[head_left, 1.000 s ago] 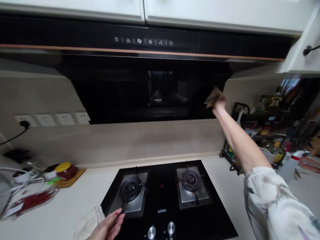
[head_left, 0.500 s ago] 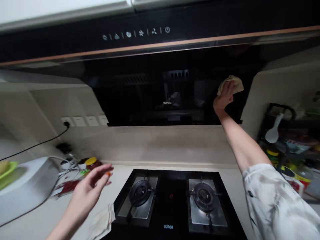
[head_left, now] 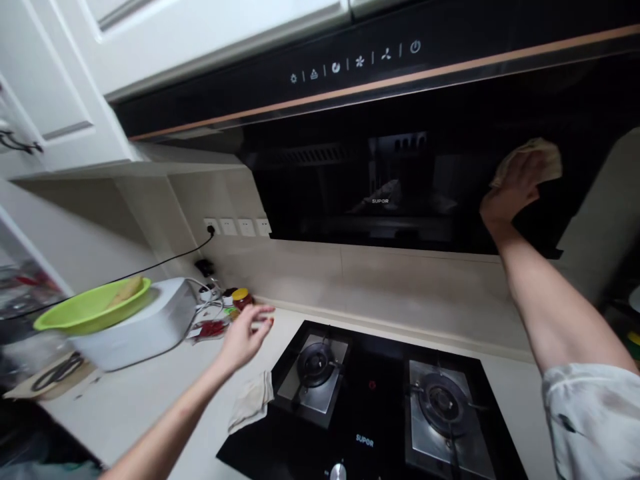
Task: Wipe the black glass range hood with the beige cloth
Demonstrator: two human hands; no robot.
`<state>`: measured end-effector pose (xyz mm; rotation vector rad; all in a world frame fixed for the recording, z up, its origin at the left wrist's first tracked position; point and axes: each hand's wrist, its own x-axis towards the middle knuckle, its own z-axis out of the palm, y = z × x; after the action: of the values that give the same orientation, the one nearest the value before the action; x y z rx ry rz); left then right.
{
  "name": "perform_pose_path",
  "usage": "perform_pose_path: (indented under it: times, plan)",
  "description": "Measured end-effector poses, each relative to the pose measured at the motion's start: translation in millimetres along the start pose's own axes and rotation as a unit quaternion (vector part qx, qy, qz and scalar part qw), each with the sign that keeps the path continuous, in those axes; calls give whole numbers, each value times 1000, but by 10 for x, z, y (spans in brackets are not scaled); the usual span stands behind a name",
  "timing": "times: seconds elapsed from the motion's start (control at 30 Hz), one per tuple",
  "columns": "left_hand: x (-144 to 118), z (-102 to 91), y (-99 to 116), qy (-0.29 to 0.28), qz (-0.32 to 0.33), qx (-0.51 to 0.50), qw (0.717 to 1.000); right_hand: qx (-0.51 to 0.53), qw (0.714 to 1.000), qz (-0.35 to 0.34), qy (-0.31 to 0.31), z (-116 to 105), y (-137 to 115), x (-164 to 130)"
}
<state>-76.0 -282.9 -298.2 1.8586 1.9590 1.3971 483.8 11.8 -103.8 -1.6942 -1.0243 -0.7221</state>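
Observation:
My right hand (head_left: 510, 197) presses a beige cloth (head_left: 537, 160) against the glossy black panel of the range hood (head_left: 390, 180), at its right end. My left hand (head_left: 245, 333) hovers open above the white counter (head_left: 150, 393), fingers spread, holding nothing. It is just left of the black gas hob (head_left: 373, 400) and above a second beige cloth (head_left: 253, 403) lying by the hob's left edge. A small jar with a yellow lid (head_left: 241, 297) stands just beyond the left hand.
A white appliance (head_left: 145, 327) with a green bowl (head_left: 93, 307) on top sits at the left, with cables (head_left: 150, 267) running to wall sockets (head_left: 237, 227). White cupboards (head_left: 150, 40) hang overhead. The hob has two burners (head_left: 315, 363) (head_left: 443, 400) and a knob (head_left: 339, 472).
The view has swung left and closer. My left hand rose off the counter edge and moved out over the counter. My right hand slid the cloth along the hood panel.

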Motion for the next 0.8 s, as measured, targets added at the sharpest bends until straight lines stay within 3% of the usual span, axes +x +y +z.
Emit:
perform_pose_path:
  times: [0.1,0.17,0.23,0.3,0.37,0.43,0.5,0.57,0.63,0.7,0.8]
  plan:
    - [-417,341,-516,-21,-112,-42,993,11,997,70,-23,-74,-201,-15]
    - [-531,539,-602,-44,-118,-65,990,30,993,93,-59,-182,-549,-141]
    - [-513,717,-492,-69,-91,-90,989,57,994,29,-94,-282,-911,-360]
    - [-434,880,-289,-91,-57,-112,988,86,984,-96,-125,-360,-1129,-578]
    - [-376,1017,-115,-112,-30,-125,985,90,963,-207,-149,-420,-1103,-682]
    - [-388,1096,-47,-128,-18,-130,983,60,957,-240,-153,-456,-824,-615]
    - [-461,1100,-92,-138,-28,-129,982,17,977,-169,-126,-459,-387,-399]
    - [-548,1044,-200,-144,-47,-126,980,0,997,-12,-83,-432,37,-101]
    - [-600,968,-300,-145,-69,-124,979,10,988,146,-42,-392,272,180]
    - [-600,917,-338,-138,-84,-124,979,25,975,220,-25,-353,233,336]
    - [-547,951,-259,-139,-86,-130,978,26,984,174,-42,-316,-212,209]
